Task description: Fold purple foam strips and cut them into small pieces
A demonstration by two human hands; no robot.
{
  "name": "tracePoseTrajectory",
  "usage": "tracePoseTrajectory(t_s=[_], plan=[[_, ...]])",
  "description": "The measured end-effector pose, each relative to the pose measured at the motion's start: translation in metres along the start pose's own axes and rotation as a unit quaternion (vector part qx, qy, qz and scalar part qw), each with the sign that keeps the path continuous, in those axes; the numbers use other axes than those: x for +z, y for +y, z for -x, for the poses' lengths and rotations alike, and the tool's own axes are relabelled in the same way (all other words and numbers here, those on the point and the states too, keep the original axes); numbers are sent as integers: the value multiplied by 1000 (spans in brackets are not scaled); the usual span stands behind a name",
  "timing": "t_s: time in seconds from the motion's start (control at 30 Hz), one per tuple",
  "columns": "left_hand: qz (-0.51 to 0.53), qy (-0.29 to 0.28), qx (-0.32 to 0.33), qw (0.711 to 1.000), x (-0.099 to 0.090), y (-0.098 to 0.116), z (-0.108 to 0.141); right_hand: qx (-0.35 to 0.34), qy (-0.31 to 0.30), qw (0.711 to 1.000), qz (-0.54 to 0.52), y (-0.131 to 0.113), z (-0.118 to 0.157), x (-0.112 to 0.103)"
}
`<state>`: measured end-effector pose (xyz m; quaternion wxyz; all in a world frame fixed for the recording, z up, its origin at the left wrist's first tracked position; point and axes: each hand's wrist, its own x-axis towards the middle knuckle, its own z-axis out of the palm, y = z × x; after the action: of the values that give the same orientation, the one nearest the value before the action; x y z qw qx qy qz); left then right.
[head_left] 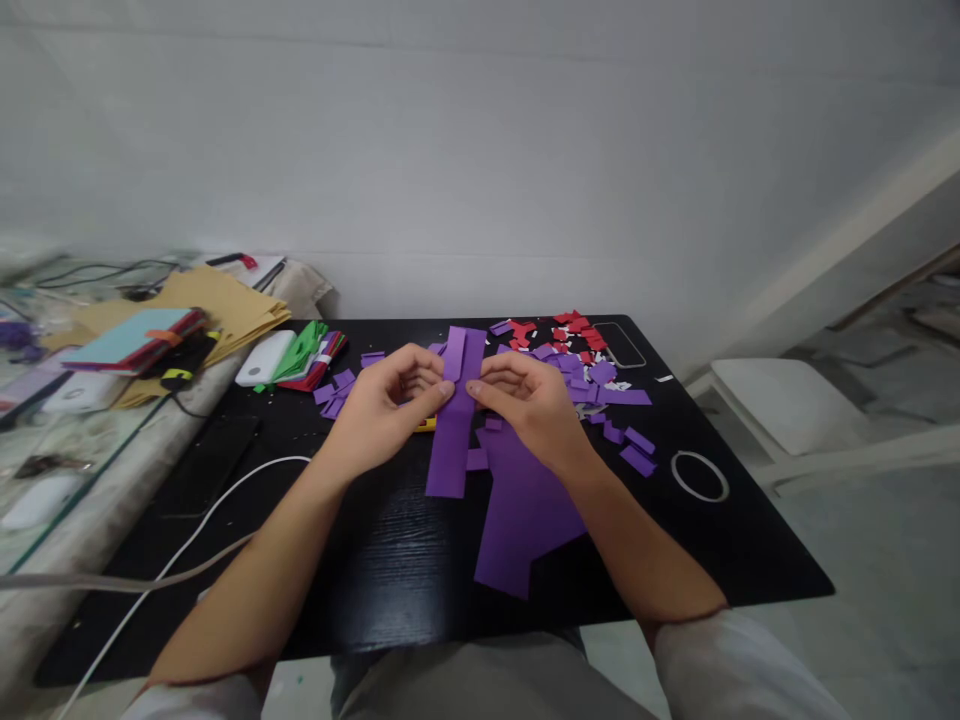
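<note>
Between my two hands a strip of purple paper (452, 440) is held up above the black table, its top end folded over on itself. My left hand (394, 400) pinches the strip's left edge near the fold. Gripping the right edge at about the same height is my right hand (529, 400), thumb in front and fingers curled behind. A larger sheet of purple paper (517, 510) with a notched lower edge lies on the table under my right hand and forearm. Something yellow (426, 425) shows partly behind my left hand; its kind is hidden.
Purple paper scraps (574, 370) and red scraps (581, 328) lie at the back right. A ring (700, 475) rests on the right side. At left are green paper (301, 350), a white device (264, 358), a white cable (217, 508) and a dark phone-like slab (214, 465).
</note>
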<state>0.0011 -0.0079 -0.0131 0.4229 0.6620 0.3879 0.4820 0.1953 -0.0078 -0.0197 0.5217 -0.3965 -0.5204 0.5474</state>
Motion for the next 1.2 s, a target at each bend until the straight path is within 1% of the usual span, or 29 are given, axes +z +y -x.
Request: tracePoseTrajectory(t_s=[0.17, 0.3, 0.5, 0.63, 0.73, 0.8, 0.97, 1.07, 1.13, 1.2], plan=[[-7, 5, 13, 1000, -2, -2, -2, -12, -11, 1000, 7, 1, 0, 0], [11, 4, 37, 999, -1, -2, -2, -24, -12, 1000, 3, 2, -1, -1], [-14, 17, 86, 996, 0, 1, -1, -74, -39, 996, -4, -2, 2, -2], [-20, 11, 84, 996, -2, 3, 0, -61, -53, 997, -2, -4, 4, -5], [-34, 16, 86, 996, -3, 3, 1, -59, -58, 997, 1, -5, 5, -5], [-52, 12, 100, 994, -4, 2, 2, -66, -51, 996, 10, -5, 6, -4], [-97, -27, 136, 986, -10, 2, 5, -85, -25, 996, 17, -5, 9, 1], [-76, -2, 145, 986, -7, 2, 7, -112, -1, 993, 28, -3, 12, 3], [-66, 20, 134, 989, -2, 3, 7, -137, 10, 990, 38, -2, 13, 4], [-77, 30, 117, 990, 2, 4, 7, -162, 17, 986, 47, 0, 14, 4]])
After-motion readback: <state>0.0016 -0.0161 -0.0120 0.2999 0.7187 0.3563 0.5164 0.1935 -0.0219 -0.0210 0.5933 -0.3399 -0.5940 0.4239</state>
